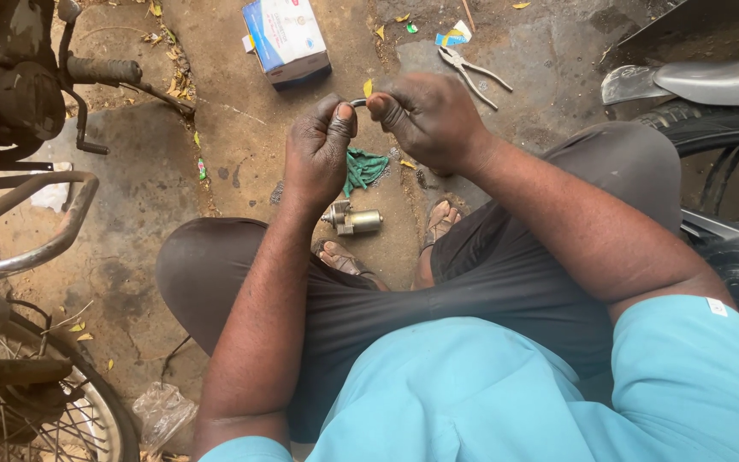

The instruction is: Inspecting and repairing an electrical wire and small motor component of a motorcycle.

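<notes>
Person squats on a bare concrete floor (241,145), both hands raised over the knees. Left hand (318,154) and right hand (425,120) are each curled nearly closed, thumb and forefinger pinching opposite ends of a small dark curved part (358,102) held between them; too small to tell what it is.

Around: a small cylindrical metal motor (354,220) lies on the floor just beyond the sandalled feet, below the hands. A crumpled green rag (364,167) lies beside the left hand, partly hidden by it. Pliers (472,73) lie open on the floor past the right hand. A blue-and-white cardboard box (286,38) sits further out, flaps shut, contents not visible.

Left edge: motorcycle (19,77) with footpeg and spoked wheel, cut off by the frame. Right edge: a second bike's tyre and mudguard (712,111), also cut off. A crumpled clear plastic bag (162,415) lies near the wheel; dry yellow leaves are scattered about.
</notes>
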